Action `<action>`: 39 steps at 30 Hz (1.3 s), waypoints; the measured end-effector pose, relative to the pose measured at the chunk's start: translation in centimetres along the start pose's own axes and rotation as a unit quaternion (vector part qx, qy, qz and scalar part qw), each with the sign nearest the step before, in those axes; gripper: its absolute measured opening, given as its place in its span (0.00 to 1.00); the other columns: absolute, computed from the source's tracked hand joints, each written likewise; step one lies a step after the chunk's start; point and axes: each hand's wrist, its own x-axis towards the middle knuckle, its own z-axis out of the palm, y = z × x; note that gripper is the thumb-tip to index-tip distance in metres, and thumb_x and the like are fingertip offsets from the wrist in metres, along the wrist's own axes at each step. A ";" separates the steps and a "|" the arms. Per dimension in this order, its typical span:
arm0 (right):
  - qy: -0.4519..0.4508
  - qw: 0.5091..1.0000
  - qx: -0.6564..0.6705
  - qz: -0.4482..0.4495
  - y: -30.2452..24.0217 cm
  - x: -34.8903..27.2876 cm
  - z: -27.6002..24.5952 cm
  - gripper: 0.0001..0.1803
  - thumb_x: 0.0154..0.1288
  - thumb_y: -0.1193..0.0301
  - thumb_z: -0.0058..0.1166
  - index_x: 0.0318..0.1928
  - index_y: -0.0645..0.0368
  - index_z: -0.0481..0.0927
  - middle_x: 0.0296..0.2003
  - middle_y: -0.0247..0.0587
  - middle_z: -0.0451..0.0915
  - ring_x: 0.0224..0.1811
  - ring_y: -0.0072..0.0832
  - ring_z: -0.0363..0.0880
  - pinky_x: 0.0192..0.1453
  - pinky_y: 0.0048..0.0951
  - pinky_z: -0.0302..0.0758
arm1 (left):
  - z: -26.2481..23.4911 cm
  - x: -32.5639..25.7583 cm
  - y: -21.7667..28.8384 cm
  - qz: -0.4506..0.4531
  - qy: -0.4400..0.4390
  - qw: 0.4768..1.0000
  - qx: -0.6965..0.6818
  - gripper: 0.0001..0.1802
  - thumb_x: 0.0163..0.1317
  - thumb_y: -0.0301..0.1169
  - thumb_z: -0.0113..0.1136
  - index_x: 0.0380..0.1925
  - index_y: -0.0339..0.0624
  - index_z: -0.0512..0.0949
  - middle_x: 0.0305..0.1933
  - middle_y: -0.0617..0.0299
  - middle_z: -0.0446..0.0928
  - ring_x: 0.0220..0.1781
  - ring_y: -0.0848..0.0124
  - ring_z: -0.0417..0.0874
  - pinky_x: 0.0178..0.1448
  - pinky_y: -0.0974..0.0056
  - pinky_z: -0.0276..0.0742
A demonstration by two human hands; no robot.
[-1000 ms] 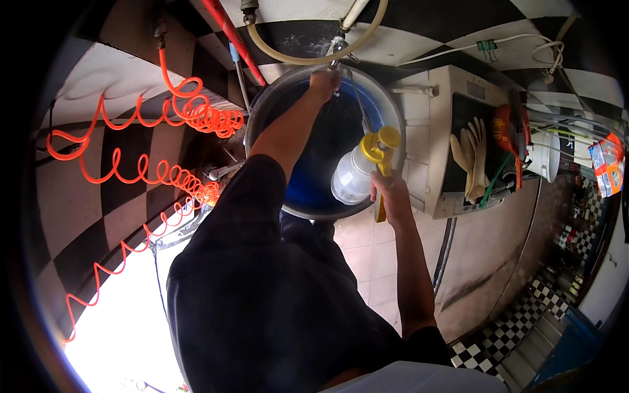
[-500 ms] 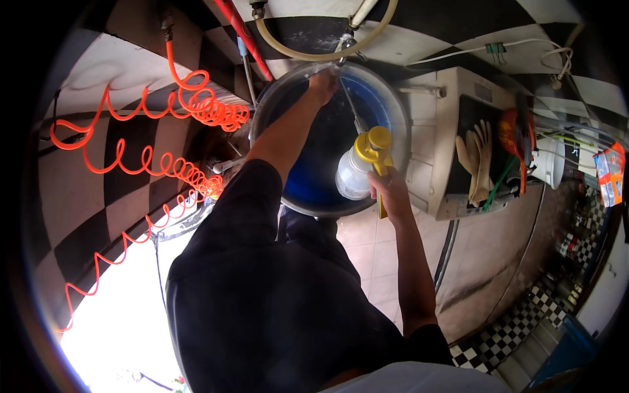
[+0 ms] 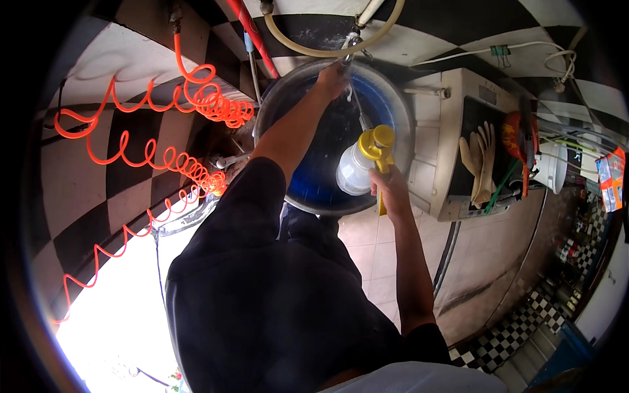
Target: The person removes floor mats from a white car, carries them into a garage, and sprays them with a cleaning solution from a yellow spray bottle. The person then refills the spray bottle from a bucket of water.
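My right hand grips the yellow handle of a foam spray bottle. The bottle has a translucent white body, a yellow head and a thin metal lance pointing up toward the tap. It is held over the near right part of a large round tub with a grey rim and a blue inside. My left arm stretches across the tub. At its far edge my left hand is just under a metal tap, its fingers too dark and blurred to make out. A whitish streak, seemingly water, shows beside it.
Orange coiled hoses hang at the left by a checkered wall. A beige machine stands right of the tub, with rubber gloves on its dark top. A red pole leans behind. Farther right is a white bucket.
My left hand has shifted slightly right, closer to the tap, and a whitish streak now shows beside it. My right hand still holds the spray bottle in nearly the same place.
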 end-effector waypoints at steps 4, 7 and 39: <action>0.051 0.998 0.028 0.022 2.5 0.3 -0.9 0.17 0.58 0.62 0.57 0.38 0.64 0.72 0.21 0.33 0.72 0.22 0.18 0.70 0.30 0.21 0.70 | 8.2 -3.1 8.1 -0.238 0.010 0.893 -0.380 0.12 0.66 0.27 0.43 0.43 0.34 0.74 0.36 0.57 0.74 0.38 0.67 0.75 0.44 0.62 0.73; 0.041 0.999 0.018 0.019 1.7 -0.2 -0.9 0.17 0.58 0.62 0.58 0.38 0.64 0.72 0.22 0.32 0.72 0.22 0.18 0.70 0.30 0.21 0.70 | 6.5 -2.4 8.0 -0.053 -0.131 0.928 0.346 0.14 0.62 0.31 0.45 0.41 0.38 0.77 0.38 0.54 0.78 0.41 0.62 0.80 0.43 0.60 0.77; 0.048 0.998 0.030 0.012 3.3 -0.7 -2.1 0.18 0.58 0.62 0.58 0.41 0.63 0.73 0.23 0.32 0.73 0.24 0.17 0.71 0.32 0.20 0.70 | 8.1 -0.2 4.6 -0.196 0.159 0.919 -0.302 0.23 0.56 0.17 0.48 0.53 0.42 0.70 0.36 0.55 0.76 0.27 0.67 0.76 0.25 0.64 0.71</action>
